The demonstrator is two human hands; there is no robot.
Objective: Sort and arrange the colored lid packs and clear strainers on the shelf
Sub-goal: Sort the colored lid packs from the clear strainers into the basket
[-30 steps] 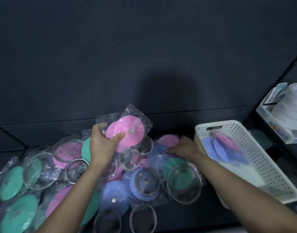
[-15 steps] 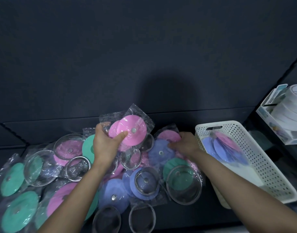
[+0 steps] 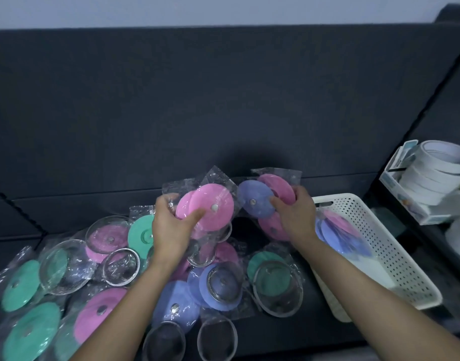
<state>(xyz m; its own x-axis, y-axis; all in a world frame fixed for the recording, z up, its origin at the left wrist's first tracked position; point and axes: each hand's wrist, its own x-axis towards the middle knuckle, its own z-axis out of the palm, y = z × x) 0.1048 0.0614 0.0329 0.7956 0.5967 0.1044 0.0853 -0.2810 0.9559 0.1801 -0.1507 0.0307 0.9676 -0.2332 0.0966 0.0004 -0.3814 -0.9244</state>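
At the far left, green lid packs (image 3: 20,285) lie flat on the dark shelf (image 3: 301,327) in crinkly clear bags. They are overlapped by clear strainers (image 3: 63,267), shallow glossy bowls with fine mesh centres. The left hand (image 3: 171,225) pinches a pink lid pack (image 3: 210,207), thumb on the matte round disc and fingers curled behind the bag, raised over the pile as it was a second ago. The change is on the right. The right hand (image 3: 296,212), then down among the heap, is now lifted and grips a purple lid pack (image 3: 255,201) with a second pink pack (image 3: 281,190) behind it. Sorting looks partway done, with these probably bound for the perforated white basket (image 3: 395,259), which already holds purple and pink packs. Beyond it, white tape rolls (image 3: 432,173) sit stacked.
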